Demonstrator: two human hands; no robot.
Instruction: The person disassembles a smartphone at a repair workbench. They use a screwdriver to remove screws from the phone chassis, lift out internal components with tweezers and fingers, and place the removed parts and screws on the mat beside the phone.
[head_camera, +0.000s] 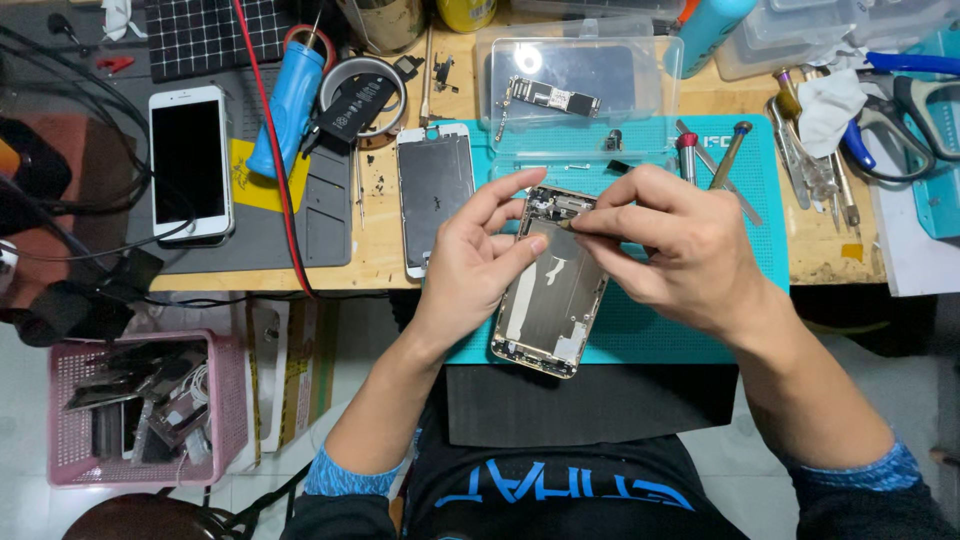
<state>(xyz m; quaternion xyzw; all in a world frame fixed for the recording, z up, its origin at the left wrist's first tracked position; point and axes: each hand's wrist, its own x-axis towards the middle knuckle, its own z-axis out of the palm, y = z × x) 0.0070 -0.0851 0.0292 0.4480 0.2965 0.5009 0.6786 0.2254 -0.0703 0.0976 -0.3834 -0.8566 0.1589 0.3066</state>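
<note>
At six o'clock of the clear plastic case (580, 75), an opened phone housing (553, 290) is being steadied by the left hand (470, 265); the right hand (680, 250), fingers pinched narrow, is working its top end.

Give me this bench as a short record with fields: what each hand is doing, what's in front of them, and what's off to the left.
Left hand: steadies the opened phone housing at its left edge
Right hand: fingertips pinched at the housing's top end; what they pinch is too small to tell
Under the housing: teal work mat
Beside the left hand: detached screen panel
Behind: clear plastic box with a circuit board
Far left: white phone, face up
On the floor: pink basket
</note>
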